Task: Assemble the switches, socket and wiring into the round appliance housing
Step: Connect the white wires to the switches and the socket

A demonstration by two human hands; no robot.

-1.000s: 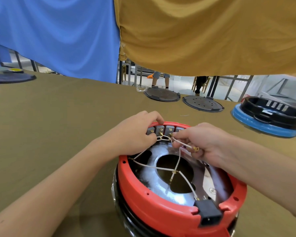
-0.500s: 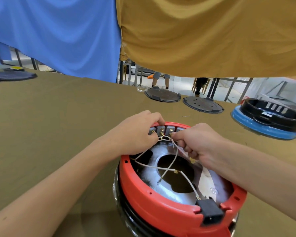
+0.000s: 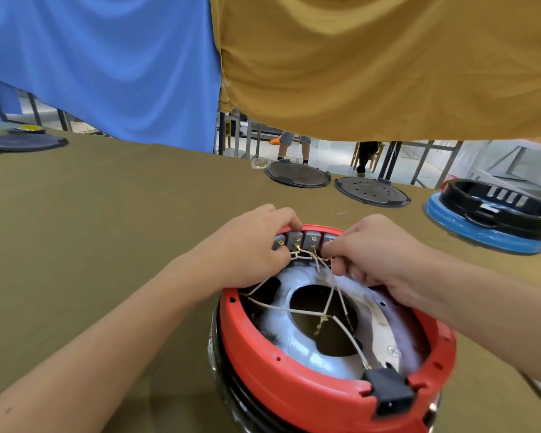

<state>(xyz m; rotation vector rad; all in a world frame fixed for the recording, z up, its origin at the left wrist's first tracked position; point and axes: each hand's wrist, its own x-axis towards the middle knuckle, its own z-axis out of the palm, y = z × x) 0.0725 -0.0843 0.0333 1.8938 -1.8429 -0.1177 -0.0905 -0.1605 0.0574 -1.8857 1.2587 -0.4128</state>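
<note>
- Head view: red housing (image 3: 294, 392) sits on the table (image 3: 107, 229).
- Left hand (image 3: 250, 248) grips the far rim by the switches (image 3: 303, 240).
- Right hand (image 3: 372, 251) pinches a white wire (image 3: 327, 271).
- Black socket (image 3: 391, 390) sits in the near rim.

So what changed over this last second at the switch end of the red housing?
The right hand carried its white wire, brass terminal first, from just short of the switches up against them; that terminal is now hidden under its fingers. The left hand stayed gripping the rim of the red housing, and the black socket stayed in its notch.
</note>
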